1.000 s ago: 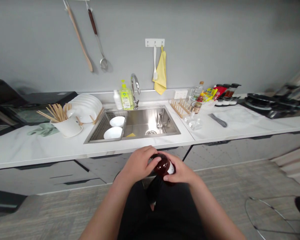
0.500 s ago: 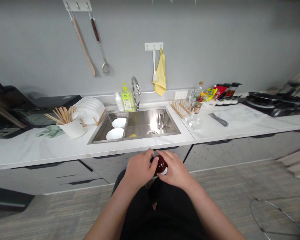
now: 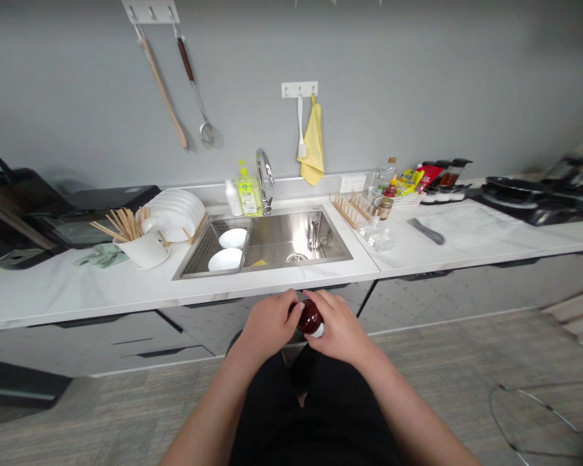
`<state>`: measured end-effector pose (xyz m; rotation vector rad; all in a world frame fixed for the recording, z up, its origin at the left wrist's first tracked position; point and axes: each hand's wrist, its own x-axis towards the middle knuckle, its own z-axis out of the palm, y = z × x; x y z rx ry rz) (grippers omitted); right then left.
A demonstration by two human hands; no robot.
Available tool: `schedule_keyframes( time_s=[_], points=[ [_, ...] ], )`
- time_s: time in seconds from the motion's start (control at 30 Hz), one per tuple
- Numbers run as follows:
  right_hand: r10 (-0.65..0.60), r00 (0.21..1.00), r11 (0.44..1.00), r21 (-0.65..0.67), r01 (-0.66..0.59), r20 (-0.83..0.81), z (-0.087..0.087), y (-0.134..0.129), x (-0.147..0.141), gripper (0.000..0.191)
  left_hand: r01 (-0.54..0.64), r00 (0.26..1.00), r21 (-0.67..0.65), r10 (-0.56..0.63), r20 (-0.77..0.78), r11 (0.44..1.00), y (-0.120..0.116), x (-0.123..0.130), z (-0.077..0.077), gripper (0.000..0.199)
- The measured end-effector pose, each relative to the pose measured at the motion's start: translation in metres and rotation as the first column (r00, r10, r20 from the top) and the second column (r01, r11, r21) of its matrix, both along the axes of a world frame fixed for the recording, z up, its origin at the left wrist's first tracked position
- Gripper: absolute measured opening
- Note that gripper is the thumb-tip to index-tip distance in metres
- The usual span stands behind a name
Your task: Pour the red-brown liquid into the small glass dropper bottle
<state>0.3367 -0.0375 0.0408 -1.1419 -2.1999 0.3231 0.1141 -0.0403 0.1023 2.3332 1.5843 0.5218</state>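
Note:
In front of the counter, over my legs, my right hand wraps round a dark red-brown bottle with a bit of white label. My left hand closes over the bottle's cap end, its thumb pressed along the near side; its fingers cover the cap. The bottle lies tilted between both hands, just short of the counter. Beyond them is the steel sink, where two white bowls sit in a wire basket.
Left on the counter stand a white pot of chopsticks and racked white plates. Yellow-green soap stands by the faucet. To the right are a wooden rack, a seasoning basket, and a stove. A cable lies on the floor.
My left hand has shifted slightly round the cap end, and the dark piece seen there earlier is now covered. The bottle has turned a little; my right hand still holds it.

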Motion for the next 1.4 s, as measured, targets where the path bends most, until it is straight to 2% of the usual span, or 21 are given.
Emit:
schedule_keyframes(
  time_s=[0.07,0.1,0.2,0.27,0.37,0.43,0.57,0.63,0.7,0.87,0.93,1.07,1.17,1.27,1.4],
  points=[
    [0.004,1.000,1.000,-0.002,-0.004,-0.006,0.000,0.000,0.000,0.092,-0.070,0.997,-0.012,0.070,-0.027,0.997,0.001,0.000,-0.002,0.039],
    [0.010,1.000,1.000,-0.003,-0.010,-0.008,0.000,0.000,-0.001,0.092,-0.074,0.997,0.000,0.074,-0.010,0.997,0.001,0.000,-0.003,0.039],
    [0.025,1.000,1.000,-0.011,-0.025,-0.010,-0.002,0.000,-0.001,0.089,0.011,0.997,0.030,-0.013,0.076,0.999,0.001,0.001,-0.008,0.021],
    [0.024,1.000,1.000,-0.017,-0.024,-0.014,-0.003,0.000,-0.001,0.088,0.035,0.996,0.012,-0.035,0.079,0.999,0.001,0.003,-0.012,0.018],
    [0.018,1.000,1.000,-0.020,-0.019,-0.016,-0.004,-0.001,-0.001,0.089,-0.044,0.997,-0.029,0.046,0.066,0.999,0.002,0.004,-0.017,0.029],
    [0.020,1.000,1.000,-0.022,-0.021,-0.014,-0.004,-0.001,-0.001,0.089,-0.061,0.991,-0.033,0.065,0.121,0.998,0.001,0.003,-0.019,0.033],
    [0.023,1.000,0.999,-0.027,-0.023,-0.019,-0.005,0.000,0.001,0.087,0.041,0.975,0.003,-0.041,0.220,0.999,-0.003,0.000,-0.017,0.027],
    [0.013,0.999,1.000,-0.027,-0.014,-0.031,-0.006,0.001,0.002,0.084,0.066,0.978,-0.008,-0.063,0.198,0.998,-0.003,-0.001,-0.017,0.023],
    [0.005,0.999,1.000,-0.028,-0.006,-0.041,-0.007,0.001,0.001,0.083,0.040,0.989,-0.031,-0.036,0.142,0.999,0.000,-0.001,-0.018,0.020],
    [0.053,0.999,0.997,-0.052,-0.053,0.002,-0.004,-0.004,-0.006,0.080,-0.065,0.989,-0.013,0.062,-0.136,0.998,0.007,0.002,-0.024,0.049],
    [0.061,0.998,0.996,-0.069,-0.060,0.006,-0.002,-0.005,-0.008,0.076,-0.073,0.984,0.012,0.074,-0.164,0.997,0.006,0.001,-0.026,0.050],
    [0.046,0.999,0.995,-0.086,-0.047,-0.012,-0.004,-0.001,-0.007,0.079,0.025,0.999,0.052,-0.026,0.029,0.998,0.001,-0.004,-0.026,0.023],
    [0.040,0.998,0.995,-0.085,-0.043,-0.042,-0.010,0.004,-0.005,0.082,0.077,0.991,0.011,-0.078,0.113,0.997,0.004,-0.008,-0.028,0.018],
    [0.034,0.997,0.996,-0.079,-0.039,-0.069,-0.015,0.008,-0.006,0.084,0.030,0.995,-0.028,-0.027,0.093,0.999,0.013,-0.011,-0.033,0.029],
    [0.042,0.997,0.997,-0.065,-0.046,-0.061,-0.018,0.014,-0.013,0.089,-0.122,0.991,0.003,0.121,0.049,0.993,0.027,-0.011,-0.040,0.049]
  ],
)
